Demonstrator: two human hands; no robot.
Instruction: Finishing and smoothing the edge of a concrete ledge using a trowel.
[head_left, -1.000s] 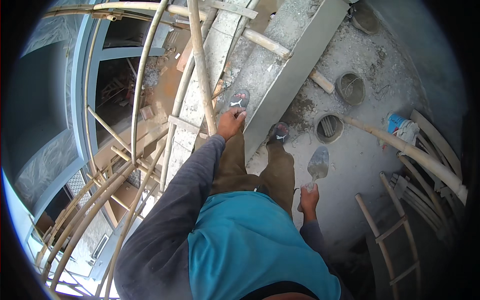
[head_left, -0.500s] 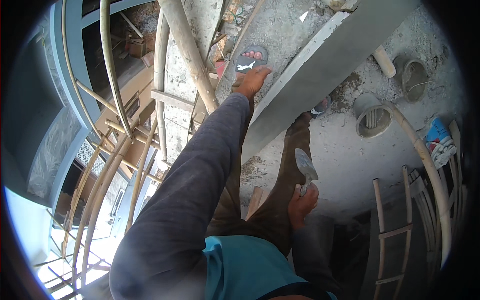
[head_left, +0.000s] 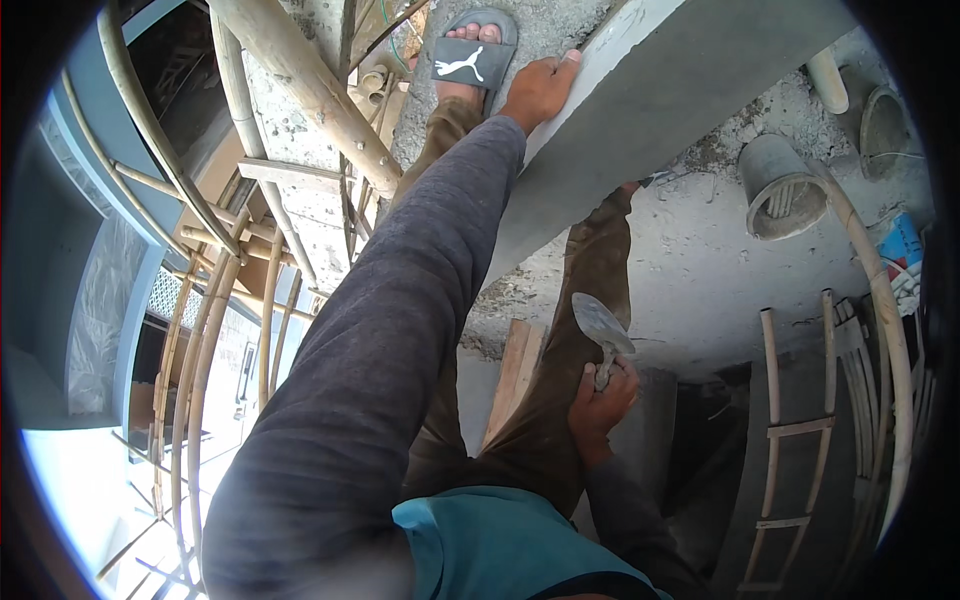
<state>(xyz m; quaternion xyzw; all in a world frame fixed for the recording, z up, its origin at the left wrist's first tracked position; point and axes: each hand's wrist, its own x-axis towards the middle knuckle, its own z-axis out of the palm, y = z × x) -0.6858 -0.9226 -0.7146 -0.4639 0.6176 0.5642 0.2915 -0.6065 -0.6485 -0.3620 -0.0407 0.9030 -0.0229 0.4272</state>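
My left hand (head_left: 538, 88) rests flat on the top edge of a grey plastered parapet wall (head_left: 640, 120), fingers spread, arm stretched out in a grey sleeve. Just left of it my foot in a black sandal (head_left: 470, 55) stands on the rough concrete ledge. My right hand (head_left: 600, 405) is lower down by my right thigh, shut on the handle of a mason's trowel (head_left: 600, 325) whose grey blade points up.
Bamboo scaffold poles (head_left: 300, 90) run along the left, with a long drop to the street below. On the slab to the right stand a cement-caked bucket (head_left: 780, 185), another bucket (head_left: 880, 120), a bamboo ladder (head_left: 800, 430) and a wooden plank (head_left: 515, 375).
My view has tilted closer over the wall. My left hand moved from beside the sandal onto the parapet's top edge. The trowel stays in my right hand.
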